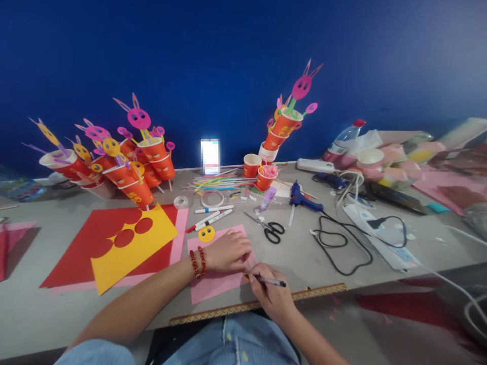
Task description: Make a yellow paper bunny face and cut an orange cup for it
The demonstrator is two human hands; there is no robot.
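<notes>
My right hand (271, 294) grips a pen (272, 280), its tip hidden behind the fingers. Close to it, a small yellow piece (246, 277) shows between the hands; most of it is covered. My left hand (230, 252), with red bead bracelets at the wrist, rests over a sheet of pink paper (213, 289), its fingers bent and close together. Whatever lies under those fingers is hidden. At the sheet's upper left sits a yellow smiling disc (206, 233) with two eyes. Black-handled scissors (272, 230) lie just beyond my hands.
Red paper (76, 253) and a yellow sheet with round cut-outs (133, 258) lie left. Decorated red cups (129, 182) stand behind. Markers (213, 219), a glue stick (268, 198) and a blue glue gun (304, 197) lie ahead. Cables and a power strip (380, 238) occupy the right.
</notes>
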